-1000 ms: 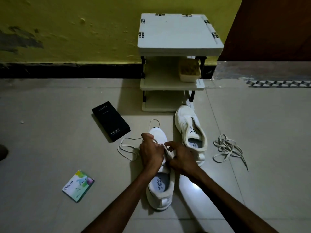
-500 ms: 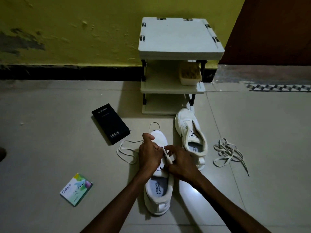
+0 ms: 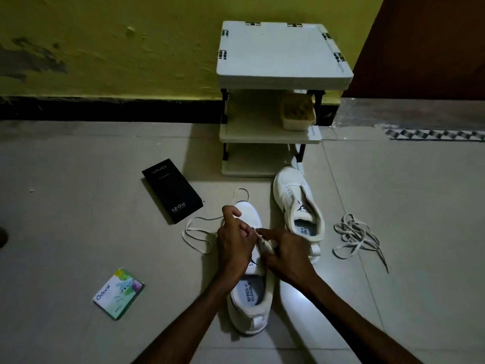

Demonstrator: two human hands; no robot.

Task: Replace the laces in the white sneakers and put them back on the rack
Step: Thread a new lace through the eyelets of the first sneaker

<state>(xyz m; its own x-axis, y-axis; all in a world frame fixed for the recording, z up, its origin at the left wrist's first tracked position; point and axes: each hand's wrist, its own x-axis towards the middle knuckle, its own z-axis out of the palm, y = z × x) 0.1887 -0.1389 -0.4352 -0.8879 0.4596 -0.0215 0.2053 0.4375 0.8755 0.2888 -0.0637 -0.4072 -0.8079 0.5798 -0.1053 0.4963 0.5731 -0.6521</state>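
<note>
A white sneaker lies on the floor in front of me, toe pointing away. My left hand and my right hand meet over its eyelet area; both pinch a white lace there, and its loose loop trails off to the left of the shoe. A second white sneaker without a lace lies just to the right, toe towards the rack. A white three-tier shoe rack stands against the wall behind the shoes. A loose bundle of laces lies on the floor at the right.
A black phone box lies left of the shoes. A small green-and-white packet lies at the lower left. A lidded plastic container sits on the rack's middle shelf. A yellow wall runs behind; a dark door is at the right.
The camera has tipped slightly, so everything sits a little lower in view. My hands have stayed on the lace over the near sneaker, with only small finger shifts.
</note>
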